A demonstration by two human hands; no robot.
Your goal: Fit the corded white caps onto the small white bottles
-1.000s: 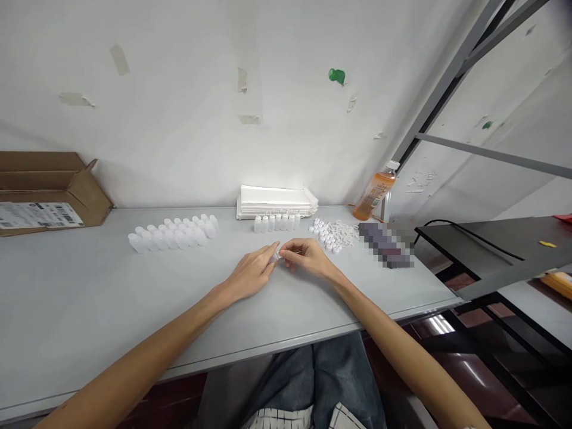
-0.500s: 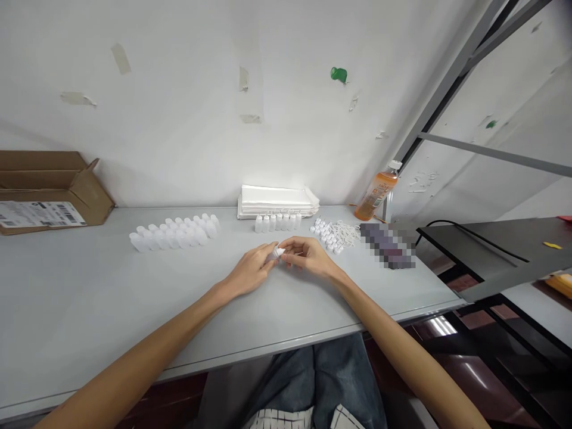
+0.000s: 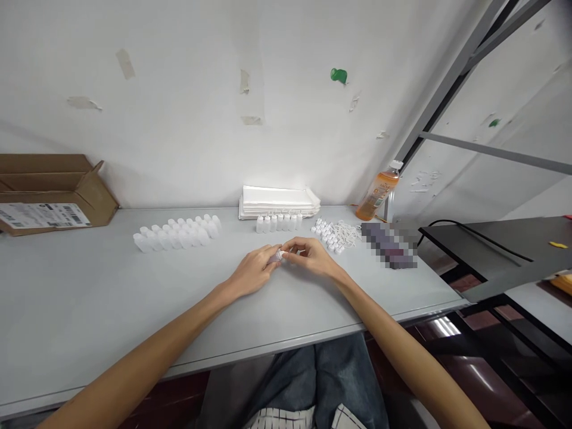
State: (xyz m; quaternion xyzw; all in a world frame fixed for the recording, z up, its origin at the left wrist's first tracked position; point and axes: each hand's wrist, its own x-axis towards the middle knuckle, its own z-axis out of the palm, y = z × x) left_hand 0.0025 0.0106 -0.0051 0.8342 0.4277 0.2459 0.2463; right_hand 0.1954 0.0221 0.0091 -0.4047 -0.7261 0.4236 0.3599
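White wall [image 3: 179, 119] with tape scraps [image 3: 126, 64] beside a grey metal frame [image 3: 448, 80]

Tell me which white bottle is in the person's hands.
The bottle pinched between the left hand and right hand; the others lie apart on the table, in a row and a cluster.

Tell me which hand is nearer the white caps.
Right. The right hand is just in front of the caps, slightly to their left; the left hand is farther left, on the other side of the right hand.
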